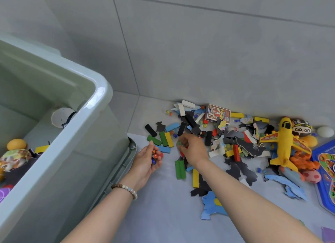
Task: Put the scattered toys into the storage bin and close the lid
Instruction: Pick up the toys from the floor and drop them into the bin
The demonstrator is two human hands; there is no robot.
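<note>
The grey tiled floor (163, 215) bore the storage bin (101, 97) at left and, to its right, wooden blocks (180, 169), marbles (168, 112), puzzle pieces (237, 170), a card box (217, 114), a yellow plush aeroplane (285, 143) and a blue game board (326, 170).

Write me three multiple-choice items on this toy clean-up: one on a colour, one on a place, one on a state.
1. What colour is the big plastic storage bin? A red; B pale green; C black.
2. Where does the yellow plush aeroplane lie? A inside that bin; B on the grey tiled floor; C on a shelf.
3. What is the left hand doing? A lying flat and empty; B gripping the bin's rim; C cupping small coloured glass marbles.

Answers: 1 B, its walls and rim are pale green. 2 B, it rests among the scattered toys at the right. 3 C, the marbles sit in its curled palm.
</note>
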